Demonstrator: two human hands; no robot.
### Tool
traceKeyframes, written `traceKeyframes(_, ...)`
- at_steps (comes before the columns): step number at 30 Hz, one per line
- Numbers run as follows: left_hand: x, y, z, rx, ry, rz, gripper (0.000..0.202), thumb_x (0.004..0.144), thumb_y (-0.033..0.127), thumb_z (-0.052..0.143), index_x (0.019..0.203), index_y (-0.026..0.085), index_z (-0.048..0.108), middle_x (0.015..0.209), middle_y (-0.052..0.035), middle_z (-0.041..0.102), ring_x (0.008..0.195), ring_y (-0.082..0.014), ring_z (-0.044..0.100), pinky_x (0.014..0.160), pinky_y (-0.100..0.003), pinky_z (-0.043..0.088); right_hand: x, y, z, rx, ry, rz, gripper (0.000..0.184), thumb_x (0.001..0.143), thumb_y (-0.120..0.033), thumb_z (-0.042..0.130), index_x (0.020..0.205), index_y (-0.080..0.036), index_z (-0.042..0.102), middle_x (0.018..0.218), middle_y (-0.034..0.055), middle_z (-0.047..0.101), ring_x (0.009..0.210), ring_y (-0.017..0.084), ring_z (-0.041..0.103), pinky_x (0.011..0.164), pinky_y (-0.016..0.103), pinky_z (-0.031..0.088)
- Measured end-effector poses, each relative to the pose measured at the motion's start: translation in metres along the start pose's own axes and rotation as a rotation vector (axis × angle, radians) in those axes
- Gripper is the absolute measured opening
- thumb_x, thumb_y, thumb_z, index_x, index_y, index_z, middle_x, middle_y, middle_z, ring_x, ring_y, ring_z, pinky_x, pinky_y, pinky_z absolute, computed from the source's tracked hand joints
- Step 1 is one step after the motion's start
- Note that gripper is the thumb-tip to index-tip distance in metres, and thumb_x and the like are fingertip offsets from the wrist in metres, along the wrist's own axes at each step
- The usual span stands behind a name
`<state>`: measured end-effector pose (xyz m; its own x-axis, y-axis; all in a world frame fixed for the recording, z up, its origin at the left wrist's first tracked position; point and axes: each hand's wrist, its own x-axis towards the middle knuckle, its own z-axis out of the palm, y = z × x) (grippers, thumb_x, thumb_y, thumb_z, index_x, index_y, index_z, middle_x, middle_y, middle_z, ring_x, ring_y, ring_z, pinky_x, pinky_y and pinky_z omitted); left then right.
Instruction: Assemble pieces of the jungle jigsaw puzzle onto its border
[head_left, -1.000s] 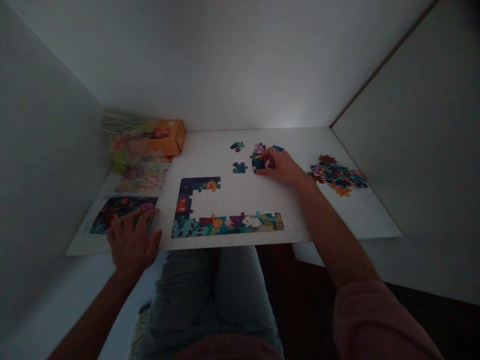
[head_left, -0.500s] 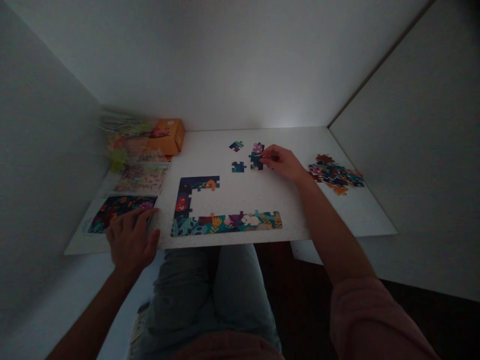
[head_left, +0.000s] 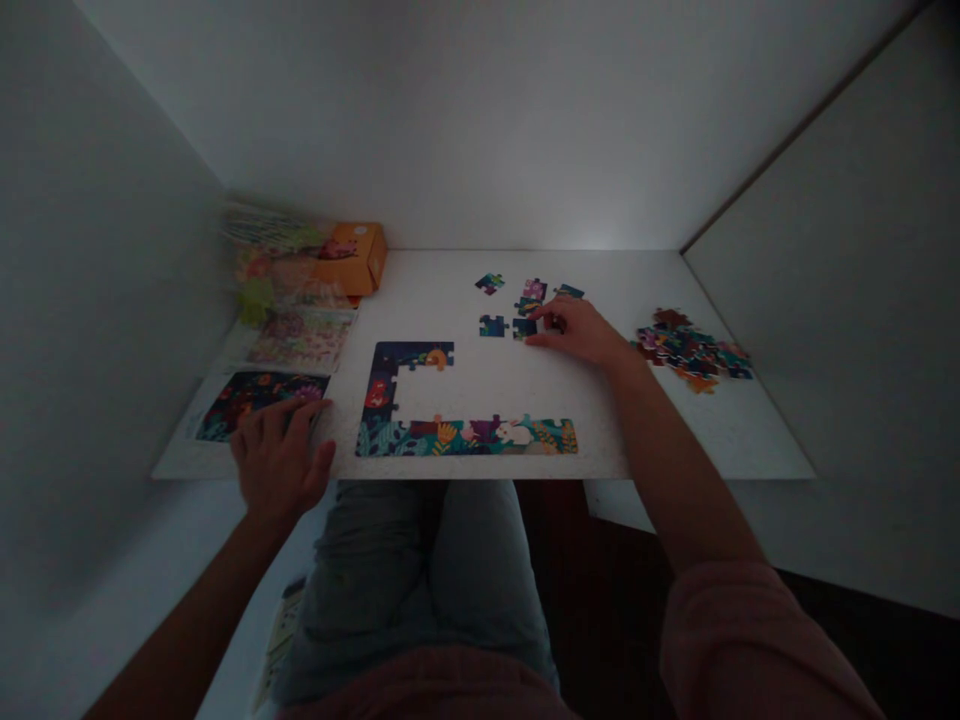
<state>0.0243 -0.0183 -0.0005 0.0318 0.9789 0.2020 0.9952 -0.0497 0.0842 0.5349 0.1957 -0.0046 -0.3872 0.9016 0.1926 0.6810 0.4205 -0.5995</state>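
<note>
Toward the back middle of the table, my right hand (head_left: pixel 577 328) has its thumb and fingers bent around the right edge of a dark blue puzzle piece (head_left: pixel 524 329). Close by lie a pink puzzle piece (head_left: pixel 535 289), a blue one (head_left: pixel 492 326), a tilted blue-green one (head_left: pixel 490 284) and another (head_left: pixel 570 291) just behind the hand. My left hand (head_left: pixel 281 455) lies loosely spread, fingertips on the lower edge of a dark picture card (head_left: pixel 251 400). Between the hands is the joined puzzle border (head_left: pixel 379 400), running along the left side, the bottom and part of the top.
A heap of loose puzzle pieces (head_left: pixel 690 345) lies on the right of the white table (head_left: pixel 480 390). At back left stand an orange box (head_left: pixel 364 260) and a clear plastic bag (head_left: pixel 277 260), with a paler picture sheet (head_left: pixel 300 340) before them. Walls enclose the table.
The camera view has shifted slightly. My right fingers have opened somewhat and moved down to the lower dark piece, which now sits just apart from the piece above. My left hand stays at the card.
</note>
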Motion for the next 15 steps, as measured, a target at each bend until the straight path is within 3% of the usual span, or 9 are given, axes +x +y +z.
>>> traceKeyframes(4,-0.0001,0.0008,-0.0007,0.038,0.006,0.01,0.066,0.115,0.048,0.048,0.166,0.016,0.074,0.165,-0.0304,0.066,0.149,-0.0572,0.056,0.124,-0.077,0.046,0.0045,-0.003,0.0064,-0.058,0.02,0.031,0.043,0.101,-0.056,0.091,0.131,-0.026,0.093,0.105,0.0108,0.085,0.087,0.031,0.072,0.09,0.051,0.061)
traceKeyframes(7,0.0001,0.0025,-0.0009,0.055,0.006,0.023,0.067,0.117,0.052,0.044,0.166,0.017,0.072,0.165,-0.0299,0.066,0.148,-0.057,0.056,0.121,-0.077,0.048,0.0058,-0.0038,0.0072,-0.069,0.023,-0.014,0.035,0.103,-0.054,0.091,0.127,-0.028,0.093,0.11,0.0114,0.085,0.093,0.033,0.074,0.096,0.052,0.061)
traceKeyframes(11,0.0001,0.0065,-0.0013,0.068,0.026,-0.002,0.06,0.116,0.044,0.05,0.162,0.015,0.074,0.162,-0.0273,0.069,0.147,-0.0542,0.059,0.121,-0.073,0.049,0.0033,-0.0041,0.0083,-0.09,-0.029,-0.111,0.025,0.107,-0.05,0.088,0.125,-0.033,0.094,0.13,0.012,0.086,0.11,0.038,0.078,0.112,0.061,0.056)
traceKeyframes(15,-0.0003,0.0098,-0.0025,0.06,0.04,0.005,0.058,0.118,0.043,0.049,0.16,0.015,0.076,0.161,-0.0282,0.071,0.148,-0.0536,0.06,0.121,-0.072,0.049,-0.0012,-0.009,0.0114,-0.163,-0.053,-0.124,0.033,0.112,-0.048,0.083,0.141,-0.036,0.092,0.145,0.0147,0.081,0.133,0.044,0.075,0.122,0.069,0.05)
